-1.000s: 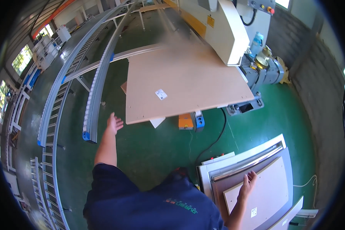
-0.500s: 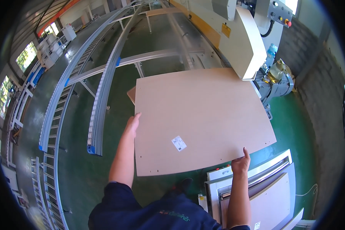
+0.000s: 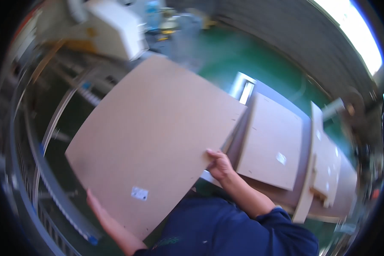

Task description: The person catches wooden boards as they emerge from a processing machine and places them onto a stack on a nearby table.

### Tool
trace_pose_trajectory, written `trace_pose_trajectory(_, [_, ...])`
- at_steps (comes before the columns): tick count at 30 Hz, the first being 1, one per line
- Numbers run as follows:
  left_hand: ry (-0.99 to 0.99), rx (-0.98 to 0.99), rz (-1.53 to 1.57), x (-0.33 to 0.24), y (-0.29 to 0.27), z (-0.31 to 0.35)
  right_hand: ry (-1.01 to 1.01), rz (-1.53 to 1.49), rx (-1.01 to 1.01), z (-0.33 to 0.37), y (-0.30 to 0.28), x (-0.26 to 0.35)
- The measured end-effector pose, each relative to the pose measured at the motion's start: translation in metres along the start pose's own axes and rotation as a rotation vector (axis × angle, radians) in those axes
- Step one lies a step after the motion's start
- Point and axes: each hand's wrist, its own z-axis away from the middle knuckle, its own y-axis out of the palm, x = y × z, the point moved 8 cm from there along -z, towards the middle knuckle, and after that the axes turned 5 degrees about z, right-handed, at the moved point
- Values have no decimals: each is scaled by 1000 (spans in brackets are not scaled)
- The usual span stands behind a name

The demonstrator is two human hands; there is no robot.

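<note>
A large flat brown board (image 3: 153, 119) is held out in front of me, tilted across the view. A white label (image 3: 139, 193) sticks to its face near the edge closest to me, and small holes run near its borders. My left hand (image 3: 94, 205) grips the board's left edge, with most of the fingers hidden beneath. On the right edge, my right hand (image 3: 219, 164) has its thumb on top and the other fingers out of sight under the board.
To the right, a similar labelled board (image 3: 271, 143) lies on a stack. Beyond it are narrower panels (image 3: 328, 166). A white machine (image 3: 115, 27) stands at the upper left, above the metal roller rails (image 3: 51, 183). A grey wall (image 3: 277, 47) runs along the back.
My view has swung to the right. The board has come away from the machine with both hands still on it, and the stack of boards now shows more fully.
</note>
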Motion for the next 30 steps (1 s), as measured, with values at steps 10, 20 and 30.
trace_pose_trajectory(10, [-137,370,64,-23,129,97,-176,-272,-57,133,-83,47])
trace_pose_trajectory(20, [-186,878,-10,-38,301,260,-538,-532,-215,302,-218,98])
trace_pose_trajectory(30, [-224,1444,-83,2,470,494,-1032,-792,-432,478,-360,58])
